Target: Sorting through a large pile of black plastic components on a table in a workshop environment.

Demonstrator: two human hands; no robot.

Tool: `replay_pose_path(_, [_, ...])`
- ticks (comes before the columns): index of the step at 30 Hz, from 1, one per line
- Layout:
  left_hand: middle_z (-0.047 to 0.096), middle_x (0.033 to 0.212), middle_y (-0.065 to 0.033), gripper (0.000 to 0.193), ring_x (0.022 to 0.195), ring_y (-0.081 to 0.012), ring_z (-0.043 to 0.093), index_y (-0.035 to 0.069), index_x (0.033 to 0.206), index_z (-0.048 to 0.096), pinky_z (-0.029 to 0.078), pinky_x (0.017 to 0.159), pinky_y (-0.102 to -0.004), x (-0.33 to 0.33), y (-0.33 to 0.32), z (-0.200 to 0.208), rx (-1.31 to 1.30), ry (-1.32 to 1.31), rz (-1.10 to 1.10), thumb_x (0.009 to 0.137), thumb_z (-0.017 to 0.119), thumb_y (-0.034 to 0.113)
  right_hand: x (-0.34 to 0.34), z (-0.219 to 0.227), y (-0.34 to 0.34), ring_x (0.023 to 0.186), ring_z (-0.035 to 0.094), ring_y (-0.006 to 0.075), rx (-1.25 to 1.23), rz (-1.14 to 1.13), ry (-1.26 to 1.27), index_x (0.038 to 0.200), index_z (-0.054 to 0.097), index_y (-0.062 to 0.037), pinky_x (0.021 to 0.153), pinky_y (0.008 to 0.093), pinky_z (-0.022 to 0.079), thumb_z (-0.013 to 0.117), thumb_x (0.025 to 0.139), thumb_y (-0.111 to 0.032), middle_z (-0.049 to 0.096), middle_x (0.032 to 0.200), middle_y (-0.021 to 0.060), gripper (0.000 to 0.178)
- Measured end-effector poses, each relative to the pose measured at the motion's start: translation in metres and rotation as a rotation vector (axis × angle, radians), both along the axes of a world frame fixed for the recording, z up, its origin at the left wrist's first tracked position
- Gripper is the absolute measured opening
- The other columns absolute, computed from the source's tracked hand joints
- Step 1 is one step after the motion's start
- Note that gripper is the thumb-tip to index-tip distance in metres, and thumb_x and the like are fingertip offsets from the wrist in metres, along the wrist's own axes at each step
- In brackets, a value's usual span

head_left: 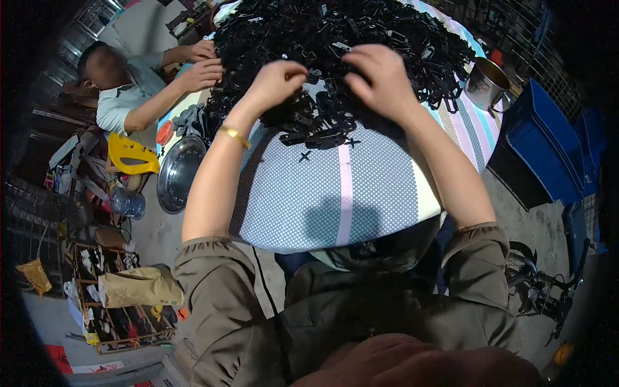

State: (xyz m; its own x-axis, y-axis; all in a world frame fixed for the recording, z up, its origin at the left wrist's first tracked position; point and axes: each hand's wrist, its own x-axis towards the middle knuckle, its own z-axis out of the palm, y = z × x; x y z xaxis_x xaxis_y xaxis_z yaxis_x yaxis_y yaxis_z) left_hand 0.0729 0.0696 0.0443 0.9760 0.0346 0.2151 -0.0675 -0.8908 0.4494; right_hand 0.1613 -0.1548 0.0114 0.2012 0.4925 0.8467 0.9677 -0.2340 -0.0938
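Observation:
A wide heap of small black plastic parts (277,32) covers the far half of the round table. A smaller cluster of the same black pieces (322,122) lies nearer, between my two arms. My left hand (276,85) is over the left side of this cluster, fingers curled in to the thumb; whatever they pinch, if anything, is hidden. Above the right side of the cluster is my right hand (382,80), slightly blurred, with thumb and fingers apart and nothing visible between them. Two small black cross-shaped bits (304,156) lie on the cloth in front of the cluster.
A patterned cloth (290,200) covers the table. At its right edge stands a metal mug (485,87); beyond are blue bins (541,142). A steel basin (182,174) and yellow stool (132,155) are left. Another person's hands (203,71) touch the heap's left edge.

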Motion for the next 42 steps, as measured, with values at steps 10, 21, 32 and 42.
replay_pose_path(10, [0.057, 0.097, -0.0199, 0.046, 0.092, -0.0353, 0.056, 0.001, 0.11, 0.052, 0.046, 0.08, -0.0403, 0.072, -0.011, -0.045, 0.304, -0.345, 0.199, 0.07, 0.068, 0.016, -0.02, -0.008, -0.001, 0.115, 0.043, 0.026, -0.551, 0.104, 0.088, 0.103, 0.061, -0.0092, 0.098, 0.0497, 0.028, 0.065, 0.073, -0.024, 0.055, 0.113, 0.0084, 0.034])
replay_pose_path(21, [0.057, 0.091, -0.007, 0.038, 0.083, -0.0168, 0.061, -0.005, 0.112, 0.05, 0.053, 0.074, -0.0275, -0.007, -0.05, -0.024, -1.032, -0.033, 0.119, 0.085, 0.06, 0.018, -0.002, 0.005, -0.016, 0.096, 0.053, 0.0215, -0.33, -0.162, 0.098, 0.087, 0.064, -0.005, 0.089, 0.037, 0.037, 0.062, 0.063, -0.003, 0.063, 0.091, 0.0043, 0.024])
replay_pose_path(32, [0.052, 0.105, -0.0109, 0.032, 0.093, -0.0181, 0.057, -0.002, 0.115, 0.046, 0.05, 0.083, -0.0277, -0.028, -0.073, -0.03, -1.398, 0.147, -0.137, 0.085, 0.053, 0.007, -0.023, -0.002, -0.001, 0.076, 0.061, 0.0117, -0.145, 0.352, 0.502, 0.109, 0.057, -0.0037, 0.068, 0.0247, 0.049, 0.069, 0.073, -0.012, 0.064, 0.09, 0.0074, 0.038])
replay_pose_path(42, [0.065, 0.082, -0.0102, 0.015, 0.076, -0.0198, 0.063, 0.004, 0.087, 0.066, 0.048, 0.07, -0.0284, -0.029, -0.045, -0.038, -0.364, -0.34, 0.165, 0.076, 0.062, 0.012, 0.012, 0.004, -0.02, 0.082, 0.062, 0.0234, 0.047, -0.266, 0.294, 0.101, 0.06, -0.0085, 0.074, 0.0297, 0.049, 0.062, 0.077, -0.016, 0.064, 0.092, 0.0083, 0.025])
